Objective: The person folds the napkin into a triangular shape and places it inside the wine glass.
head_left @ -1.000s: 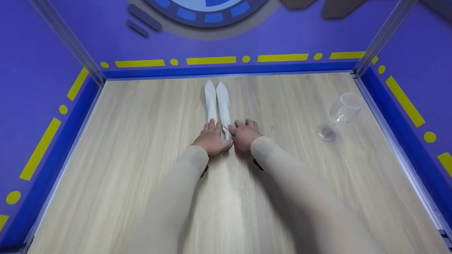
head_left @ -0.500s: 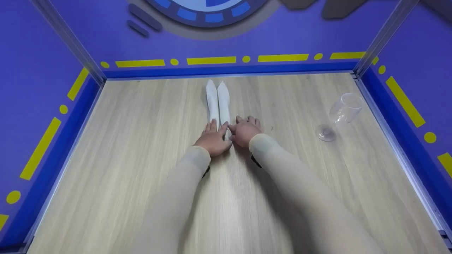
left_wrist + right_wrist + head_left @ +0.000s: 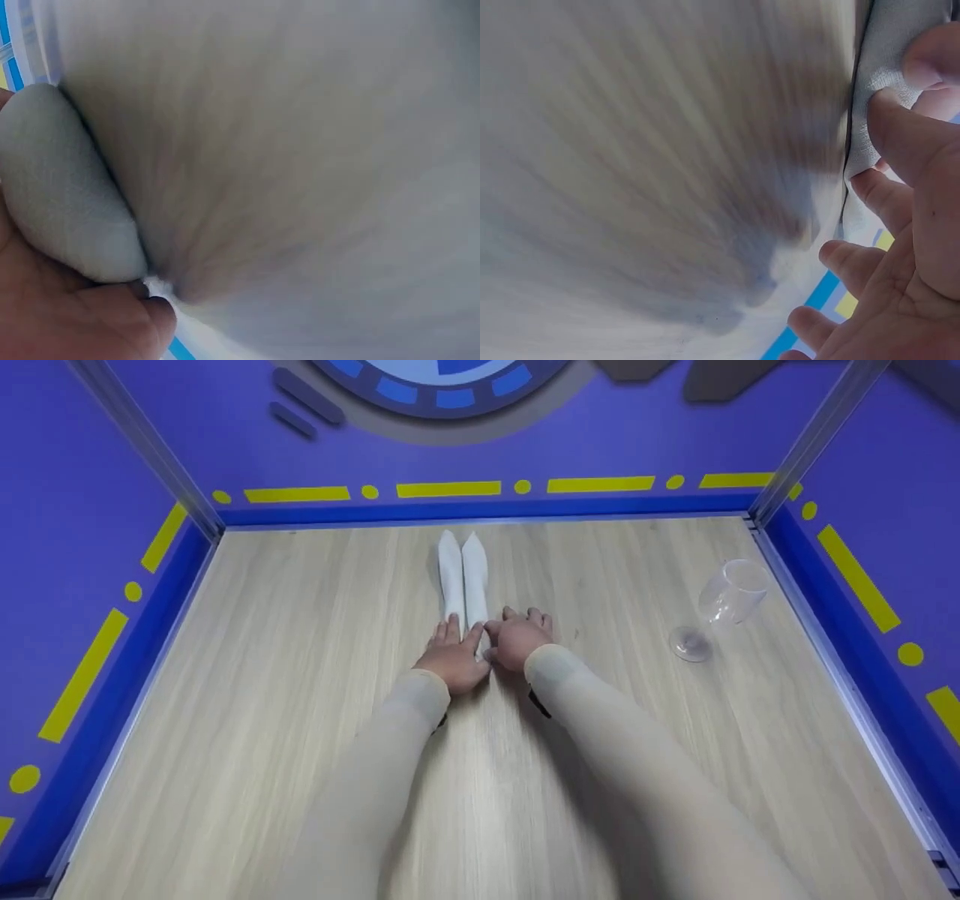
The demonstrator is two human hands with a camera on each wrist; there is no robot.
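A white cloth napkin (image 3: 474, 577) lies on the table as two long side-by-side strips with pointed far tips. My left hand (image 3: 454, 662) is over its near end, fingers stretched forward across the cloth and thumb at the near edge. In the left wrist view a thick rounded fold of the napkin (image 3: 67, 187) bulges beside this hand. From the right side, my right hand (image 3: 519, 641) pinches the napkin's near part between thumb and index finger, its other fingers spread. Both thumbs meet at the cloth in the right wrist view. My hands hide the near end in the head view.
A clear stemmed wine glass (image 3: 731, 592) stands on the right part of the wooden table (image 3: 262, 697), its round foot towards me. Purple panels with yellow marks (image 3: 448, 489) wall the table at the back and both sides.
My left index finger has moved right, onto the right-hand strip, and the hand has shifted slightly right. The near fold of cloth shows less between the hands. The glass stays in place.
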